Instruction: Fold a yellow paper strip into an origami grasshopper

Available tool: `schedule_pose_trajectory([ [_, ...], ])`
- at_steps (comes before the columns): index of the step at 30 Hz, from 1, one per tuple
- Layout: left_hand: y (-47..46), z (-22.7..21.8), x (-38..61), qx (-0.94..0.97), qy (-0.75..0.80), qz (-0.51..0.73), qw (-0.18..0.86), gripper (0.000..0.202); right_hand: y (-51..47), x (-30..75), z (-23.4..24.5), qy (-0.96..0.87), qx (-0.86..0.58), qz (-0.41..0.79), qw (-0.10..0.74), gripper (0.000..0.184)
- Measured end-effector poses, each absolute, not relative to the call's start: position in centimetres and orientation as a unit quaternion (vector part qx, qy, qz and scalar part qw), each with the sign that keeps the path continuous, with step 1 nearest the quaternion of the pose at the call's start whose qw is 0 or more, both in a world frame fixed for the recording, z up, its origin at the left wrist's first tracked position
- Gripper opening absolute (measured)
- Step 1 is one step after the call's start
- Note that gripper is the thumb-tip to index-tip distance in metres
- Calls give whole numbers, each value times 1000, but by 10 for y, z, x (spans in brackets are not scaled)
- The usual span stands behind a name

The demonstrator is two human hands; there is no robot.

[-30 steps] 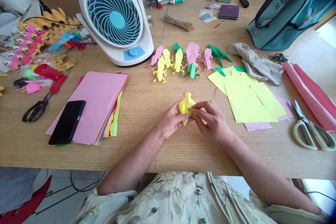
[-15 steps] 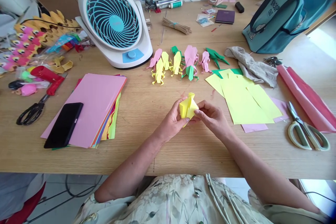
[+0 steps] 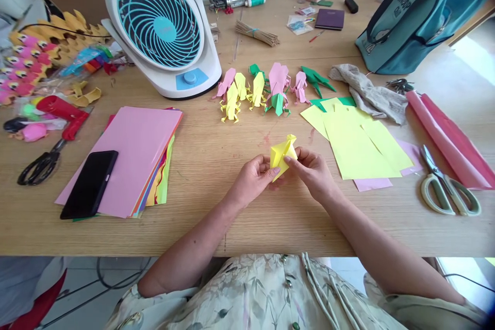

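Note:
A partly folded piece of yellow origami paper (image 3: 281, 155) is held just above the table between both hands, its narrow tip pointing away from me. My left hand (image 3: 254, 178) pinches its lower left edge between thumb and fingers. On the right side, my right hand (image 3: 314, 171) grips it, with the thumb lying on the paper's face and the fingers behind. Beyond the hands stand several folded paper frogs: yellow ones (image 3: 232, 102), pink ones (image 3: 278, 78) and green ones (image 3: 277, 104). Yellow paper sheets (image 3: 348, 147) lie to the right of my right hand.
At left, a phone (image 3: 89, 184) rests on stacked coloured paper (image 3: 135, 154), near black-handled scissors (image 3: 42, 165). A white fan (image 3: 209, 62) stands behind. Pale-handled scissors (image 3: 450, 191), rolled pink paper (image 3: 448, 139), a grey cloth (image 3: 367, 93) and a teal bag (image 3: 402, 36) are at right.
The yellow paper has turned and shifted slightly right. My right thumb has moved onto its face, and my left hand has slid toward its lower edge. The whole view has shifted a little.

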State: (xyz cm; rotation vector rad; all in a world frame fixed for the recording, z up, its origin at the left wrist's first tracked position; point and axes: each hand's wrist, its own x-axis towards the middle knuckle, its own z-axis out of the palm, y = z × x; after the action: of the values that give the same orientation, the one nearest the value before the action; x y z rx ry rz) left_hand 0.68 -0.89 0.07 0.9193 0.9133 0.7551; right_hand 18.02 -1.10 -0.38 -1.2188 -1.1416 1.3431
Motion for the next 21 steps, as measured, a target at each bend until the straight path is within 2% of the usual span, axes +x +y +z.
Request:
schedule_pose_trajectory([
  [9, -8, 4, 4, 436, 452, 277, 727, 32, -9, 181, -6, -463, -521, 538, 473, 42],
  [21, -6, 7, 5, 367, 451, 304, 755, 26, -9, 191, -2, -481, -505, 537, 475, 39],
])
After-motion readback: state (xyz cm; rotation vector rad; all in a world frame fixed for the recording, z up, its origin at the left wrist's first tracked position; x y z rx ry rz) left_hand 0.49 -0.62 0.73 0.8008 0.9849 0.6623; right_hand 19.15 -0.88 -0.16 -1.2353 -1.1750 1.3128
